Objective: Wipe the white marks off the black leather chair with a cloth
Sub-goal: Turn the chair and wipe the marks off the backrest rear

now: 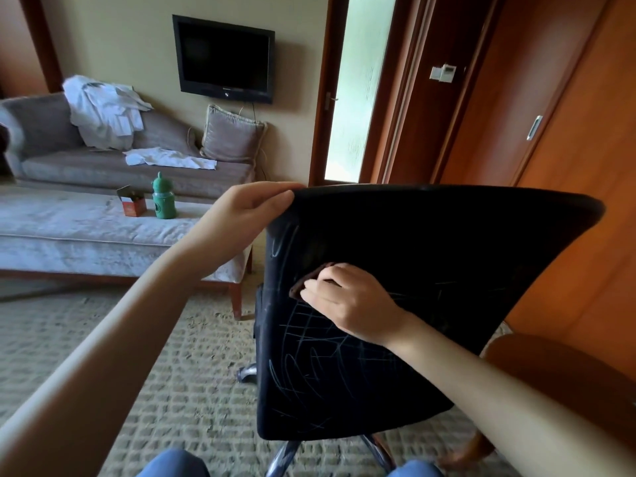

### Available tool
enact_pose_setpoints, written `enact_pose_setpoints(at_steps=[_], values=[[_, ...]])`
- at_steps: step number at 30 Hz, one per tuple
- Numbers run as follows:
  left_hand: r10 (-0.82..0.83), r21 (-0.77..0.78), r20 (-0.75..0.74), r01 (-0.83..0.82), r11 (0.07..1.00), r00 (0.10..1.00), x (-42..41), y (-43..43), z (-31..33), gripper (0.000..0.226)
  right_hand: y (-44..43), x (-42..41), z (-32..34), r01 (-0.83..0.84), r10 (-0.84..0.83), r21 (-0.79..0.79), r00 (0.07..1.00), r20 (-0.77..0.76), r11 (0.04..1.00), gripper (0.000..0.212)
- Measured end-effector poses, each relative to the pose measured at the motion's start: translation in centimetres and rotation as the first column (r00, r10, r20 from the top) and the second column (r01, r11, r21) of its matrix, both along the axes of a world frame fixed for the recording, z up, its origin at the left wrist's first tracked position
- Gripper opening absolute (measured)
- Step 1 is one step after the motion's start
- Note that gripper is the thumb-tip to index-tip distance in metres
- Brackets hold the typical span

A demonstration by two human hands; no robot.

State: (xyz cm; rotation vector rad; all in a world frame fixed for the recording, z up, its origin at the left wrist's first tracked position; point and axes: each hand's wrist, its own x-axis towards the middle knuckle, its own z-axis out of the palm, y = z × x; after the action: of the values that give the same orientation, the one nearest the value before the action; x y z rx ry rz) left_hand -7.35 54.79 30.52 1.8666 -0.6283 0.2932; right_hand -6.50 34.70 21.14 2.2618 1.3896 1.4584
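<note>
Chair back is facing the camera, so we're looking at the rear of the black leather backrest. It stands roughly upright on the carpet in the middle-right of the view. Its long axis runs top to bottom, wide along the top edge and tapering toward the chrome base.

The left grip is clamped on the top left corner of the backrest, thumb on the near side and fingers hooked over the edge. The right grip has its fingers curled round a dark brown cloth and presses it flat against the leather, in the upper left part of the back.

White marks are everywhere below the cloth: a crosshatch of scribbles just under the hand, loops and long strokes further down toward the bottom left. A few fainter lines sit to the right of the hand and one near the upper left edge.

Behind all that there's a grey sofa with white laundry dumped on it and a TV on the wall. A green bottle stands beside a red box on a pale ottoman.
</note>
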Motion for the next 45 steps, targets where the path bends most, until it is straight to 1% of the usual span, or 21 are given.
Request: enact_pose_setpoints(at_steps=[1,3,5,7,9,11,12,14,16,18,22,25,29,32,34,36,38,39,41,43,45], values=[[-0.015,0.016,-0.019,0.015,1.000,1.000,0.0,0.2,0.1,0.026,0.1,-0.3,0.6,-0.030,0.030,0.003,0.999,0.020,1.000,0.022],[-0.050,0.065,-0.065,0.054,0.996,0.997,-0.1,0.3,0.5,0.025,0.7,-1.2,3.4,-0.122,0.113,0.104,0.989,0.093,0.987,0.015],[-0.097,0.033,-0.146,0.102,0.994,0.985,-0.2,0.1,1.0,0.025,1.0,-1.8,6.9,-0.148,0.111,0.213,0.978,0.175,0.966,0.013],[-0.148,-0.031,-0.239,0.145,0.989,0.960,-0.4,-0.3,1.4,0.038,1.3,-1.7,8.6,-0.137,0.078,0.272,0.973,0.217,0.953,0.013],[-0.179,-0.016,-0.264,0.181,0.983,0.948,-0.5,-0.7,1.6,0.056,1.2,-1.5,7.1,-0.133,0.076,0.306,0.979,0.192,0.943,0.013],[-0.193,0.019,-0.255,0.205,0.979,0.947,-0.8,-1.1,1.6,0.064,0.8,-1.3,3.6,-0.088,0.068,0.228,0.993,0.093,0.970,0.015],[-0.193,0.029,-0.251,0.206,0.978,0.949,-0.9,-1.3,1.6,0.065,0.5,-1.4,1.8,-0.044,0.039,0.136,0.998,0.038,0.990,0.016],[-0.188,0.040,-0.232,0.202,0.978,0.954,-1.1,-1.7,1.5,0.066,-0.1,-1.7,-0.3,0.016,-0.016,-0.026,1.000,0.017,1.000,0.014],[-0.192,0.043,-0.236,0.208,0.977,0.953,-1.2,-2.0,1.5,0.069,-0.4,-2.2,0.7,-0.010,0.011,-0.023,0.999,0.034,1.000,0.009],[-0.208,0.027,-0.261,0.223,0.975,0.943,-1.4,-2.2,1.6,0.072,-0.4,-3.0,3.9,-0.062,0.052,0.101,0.993,0.104,0.993,0.008],[-0.228,0.026,-0.283,0.245,0.969,0.932,-1.3,-2.5,1.9,0.072,-0.1,-3.5,7.2,-0.060,0.019,0.207,0.981,0.193,0.976,0.010],[-0.231,0.040,-0.288,0.253,0.967,0.929,-1.4,-3.0,1.9,0.072,0.3,-2.8,3.3,-0.049,0.015,0.231,0.989,0.148,0.972,0.007],[-0.214,0.057,-0.268,0.238,0.970,0.939,-1.6,-3.2,1.8,0.043,0.8,-2.3,-2.6,0.045,-0.045,0.050,0.999,0.012,0.998,0.012],[-0.199,0.064,-0.251,0.221,0.973,0.947,-1.4,-3.2,1.7,0.036,0.8,-2.6,-1.0,0.065,-0.063,-0.022,0.996,0.069,0.998,0.016],[-0.213,0.048,-0.252,0.232,0.972,0.944,-1.4,-3.2,1.7,0.036,0.6,-3.5,2.5,0.074,-0.080,0.049,0.985,0.153,0.996,0.017],[-0.220,0.024,-0.261,0.234,0.972,0.940,-1.3,-3.3,1.6,0.040,0.5,-4.2,5.6,0.048,-0.090,0.191,0.972,0.217,0.980,0.017],[-0.230,-0.007,-0.279,0.238,0.971,0.932,-1.1,-3.4,1.7,0.046,1.1,-4.1,5.8,0.036,-0.095,0.268,0.973,0.210,0.963,0.016],[-0.237,-0.029,-0.289,0.239,0.971,0.928,-1.1,-3.5,1.7,0.044,1.6,-3.8,4.5,0.056,-0.105,0.254,0.977,0.186,0.966,0.016],[-0.225,-0.022,-0.266,0.227,0.974,0.938,-1.2,-3.7,1.6,0.038,2.4,-3.1,-0.1,0.115,-0.127,0.116,0.986,0.104,0.987,0.020],[-0.154,0.107,-0.137,0.169,0.980,0.979,-1.4,-4.1,1.5,0.031,2.6,-2.5,-4.8,0.127,-0.126,-0.057,0.992,0.029,0.990,0.021],[-0.087,0.245,0.032,0.076,0.966,0.996,-1.4,-4.4,1.4,0.027,2.5,-2.3,-6.5,0.127,-0.130,-0.127,0.991,-0.012,0.984,0.020]])
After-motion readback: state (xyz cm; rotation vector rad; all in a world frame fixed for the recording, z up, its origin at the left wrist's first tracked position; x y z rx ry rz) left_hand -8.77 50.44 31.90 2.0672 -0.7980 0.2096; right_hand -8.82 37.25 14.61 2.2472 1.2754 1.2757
